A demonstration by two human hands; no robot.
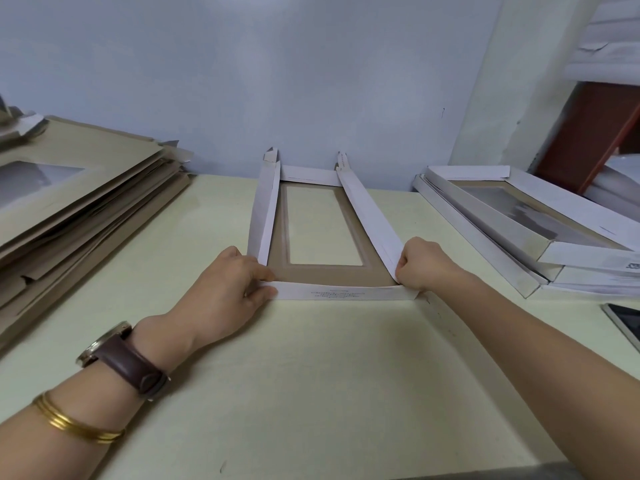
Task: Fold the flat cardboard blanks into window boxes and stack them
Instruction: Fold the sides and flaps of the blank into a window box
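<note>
A half-folded window box (308, 273) lies in the middle of the table, brown inside with a clear window, its white side walls (370, 216) raised. My left hand (228, 289) pinches the near left corner, where the near flap (341, 293) meets the left wall. My right hand (424, 265) is curled into a fist and pinches the near right corner. A tall pile of flat brown blanks (79, 202) lies at the left. Folded white boxes (540, 216) are stacked at the right.
The pale table (311, 375) runs up to a blue-white wall (277, 81). A phone or tablet (623, 323) lies at the right edge. A dark red panel (588, 133) stands behind the folded boxes.
</note>
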